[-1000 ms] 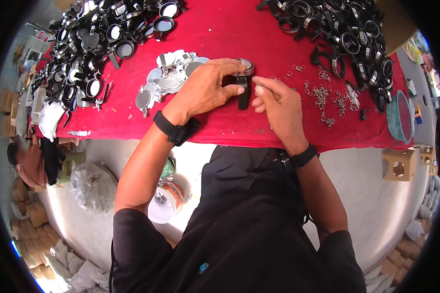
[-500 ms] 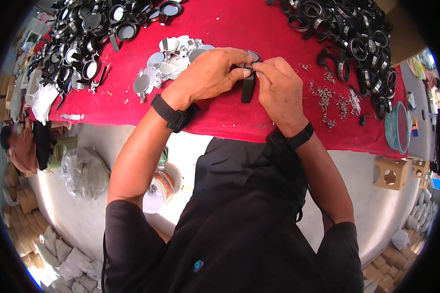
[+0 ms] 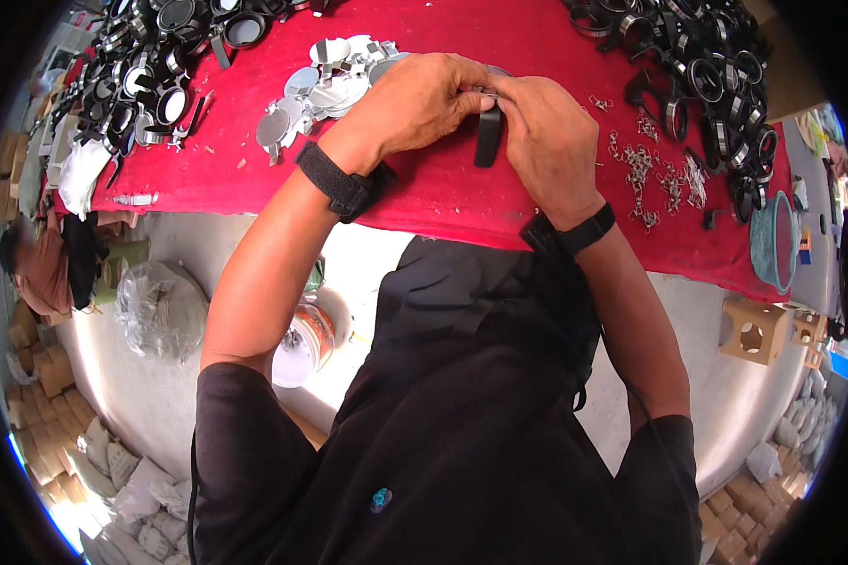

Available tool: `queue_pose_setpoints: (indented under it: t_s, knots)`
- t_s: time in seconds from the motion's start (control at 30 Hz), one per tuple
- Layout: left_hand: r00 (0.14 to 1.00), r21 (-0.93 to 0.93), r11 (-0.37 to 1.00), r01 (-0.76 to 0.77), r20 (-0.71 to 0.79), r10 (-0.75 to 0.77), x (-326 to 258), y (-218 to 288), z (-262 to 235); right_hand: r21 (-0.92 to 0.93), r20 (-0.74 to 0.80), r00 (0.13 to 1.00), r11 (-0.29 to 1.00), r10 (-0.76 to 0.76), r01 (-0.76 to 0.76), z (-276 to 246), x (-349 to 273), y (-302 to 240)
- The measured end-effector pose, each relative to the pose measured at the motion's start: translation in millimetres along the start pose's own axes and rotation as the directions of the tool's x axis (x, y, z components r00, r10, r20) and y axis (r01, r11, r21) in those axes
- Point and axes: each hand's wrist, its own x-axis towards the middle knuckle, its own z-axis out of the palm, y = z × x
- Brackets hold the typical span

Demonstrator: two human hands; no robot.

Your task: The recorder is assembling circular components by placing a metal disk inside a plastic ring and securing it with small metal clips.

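Hands: both meet over the red cloth, left hand (image 3: 422, 99) and right hand (image 3: 546, 132) pinched together on a small black part (image 3: 488, 138) with a handle hanging down below the fingers
Grip: left fingers curled over the top, right thumb and fingertips pressing from the side, so both are grasping it
Hidden bit: top of the part is buried under the fingers, can't make out what's up there apart from a sliver of silvery rim
Arms: both forearms come up from the lower edge, elbows out, a black wristband (image 3: 341, 181) on the left and a dark watch (image 3: 573, 229) on the right
Near: dark shirt fills the bottom, a jar (image 3: 303, 341) on the floor by the left arm
Table: red cloth (image 3: 443, 193) covers it, edge bends with the lens
Behind hands: pile of round mirror discs (image 3: 322, 85) to the left
Right: scattered small metal clips (image 3: 650, 169)
Far: heaps of black ring frames (image 3: 151, 80) top left and top right, cut off at the rim
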Motion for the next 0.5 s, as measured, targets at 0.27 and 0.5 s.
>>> queue_pose_setpoints:
  t_s: [0.27, 0.5]
  knots:
    - [0.997, 0.078, 0.997, -0.012, -0.079, 0.019, -3.8, 5.4, 4.4, 0.121, -0.054, 0.991, 0.986, 0.126, -0.119, 3.8, -4.8, -4.9]
    - [0.996, 0.148, 0.989, 0.005, -0.087, 0.008, -1.0, 7.3, 2.3, 0.162, -0.072, 0.973, 0.965, 0.22, -0.206, 10.9, -8.5, -6.9]
